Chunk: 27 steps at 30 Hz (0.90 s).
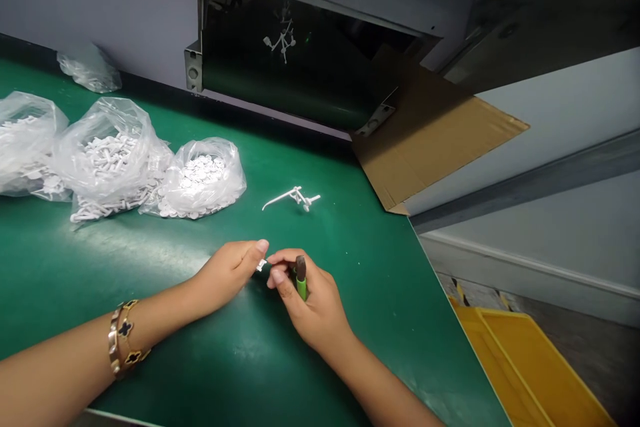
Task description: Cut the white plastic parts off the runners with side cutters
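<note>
In the head view, my left hand (231, 273) is closed, with a small white plastic piece (261, 265) pinched at its thumb and fingertips. My right hand (313, 297) is beside it, its thumb and forefinger close to that piece. A green-handled tool with a dark metal head (301, 278) is tucked in my right hand; most of it is hidden, so I cannot tell its exact kind. Beyond both hands, a branching white plastic sprue (295, 197) lies on the green tabletop (320, 360).
Clear bags of white pegs (113, 152) and white discs (203, 173) stand at the left. Behind, a machine opening shows a dark green belt (280, 93) carrying another white sprue (283, 40). A cardboard flap (435, 140) leans at the right. Yellow trays (540, 373) sit below the table edge.
</note>
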Each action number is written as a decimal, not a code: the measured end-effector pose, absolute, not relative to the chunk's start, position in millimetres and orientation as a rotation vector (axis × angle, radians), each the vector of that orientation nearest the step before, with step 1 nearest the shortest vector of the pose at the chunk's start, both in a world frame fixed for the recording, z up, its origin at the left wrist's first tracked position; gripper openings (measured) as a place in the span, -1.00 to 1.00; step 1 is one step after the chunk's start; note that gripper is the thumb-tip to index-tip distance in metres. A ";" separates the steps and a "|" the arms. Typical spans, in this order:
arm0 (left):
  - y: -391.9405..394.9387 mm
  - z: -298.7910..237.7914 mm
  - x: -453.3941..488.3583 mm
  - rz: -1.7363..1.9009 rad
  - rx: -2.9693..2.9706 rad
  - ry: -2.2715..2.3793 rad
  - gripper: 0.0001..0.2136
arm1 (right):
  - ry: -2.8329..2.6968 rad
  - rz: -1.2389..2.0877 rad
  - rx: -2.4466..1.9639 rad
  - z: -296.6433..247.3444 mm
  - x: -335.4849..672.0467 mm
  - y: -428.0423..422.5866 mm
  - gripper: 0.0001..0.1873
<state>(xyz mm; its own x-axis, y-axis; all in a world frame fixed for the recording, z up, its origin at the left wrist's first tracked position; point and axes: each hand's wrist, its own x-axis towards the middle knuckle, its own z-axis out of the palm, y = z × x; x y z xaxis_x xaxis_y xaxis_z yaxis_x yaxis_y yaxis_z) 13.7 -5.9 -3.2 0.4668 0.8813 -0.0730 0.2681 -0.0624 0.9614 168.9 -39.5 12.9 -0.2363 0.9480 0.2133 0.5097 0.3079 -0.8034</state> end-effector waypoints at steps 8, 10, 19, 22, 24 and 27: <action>-11.9 -3.8 17.7 0.652 1.514 0.923 -0.55 | -1.746 0.789 -1.268 12.7 161.5 -44.3 -0.93; -11.9 -4.0 17.3 0.630 1.524 0.916 -0.56 | -1.706 0.862 -1.292 14.4 161.1 -43.1 -0.91; -6.9 -7.6 14.6 0.586 1.595 0.906 -0.56 | -1.701 1.128 -1.251 15.6 165.1 -34.3 -0.94; -4.4 -7.5 13.9 0.549 1.655 0.829 -0.57 | -1.856 0.963 -1.262 13.3 166.2 -33.1 -0.93; -3.2 -7.9 14.4 0.586 1.680 0.847 -0.58 | -1.965 0.740 -1.261 8.0 169.6 -28.1 -0.90; -1.0 -8.9 15.6 0.711 1.598 0.942 -0.57 | -1.941 0.239 -1.276 -2.9 180.1 -9.5 -0.89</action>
